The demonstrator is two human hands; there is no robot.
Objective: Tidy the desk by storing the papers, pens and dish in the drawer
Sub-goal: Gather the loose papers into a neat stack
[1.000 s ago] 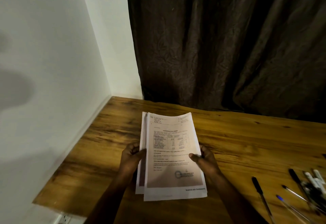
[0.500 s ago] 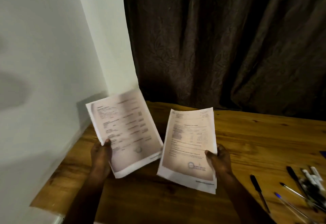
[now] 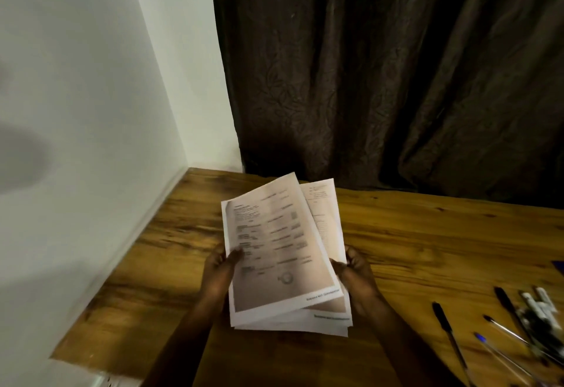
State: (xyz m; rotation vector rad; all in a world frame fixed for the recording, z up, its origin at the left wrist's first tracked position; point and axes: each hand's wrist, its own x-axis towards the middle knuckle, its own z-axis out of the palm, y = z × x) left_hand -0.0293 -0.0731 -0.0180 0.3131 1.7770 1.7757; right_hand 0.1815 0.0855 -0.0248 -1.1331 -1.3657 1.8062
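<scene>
A stack of printed papers [image 3: 274, 252] is held above the wooden desk [image 3: 427, 240], the top sheet fanned slightly to the left of the sheets under it. My left hand [image 3: 218, 267] grips the stack's left edge, thumb on the top sheet. My right hand [image 3: 355, 276] holds the right edge. Several pens [image 3: 518, 325] lie loose on the desk at the lower right, one black pen [image 3: 448, 333] nearest my right arm. No dish or drawer is in view.
A white wall [image 3: 91, 142] runs along the desk's left edge. A dark brown curtain [image 3: 381, 75] hangs behind the desk. A small dark blue object [image 3: 558, 264] shows at the right border.
The papers were split, one part in each hand half a second ago. Now my left hand has brought its sheets back on top of the right-hand sheets.
</scene>
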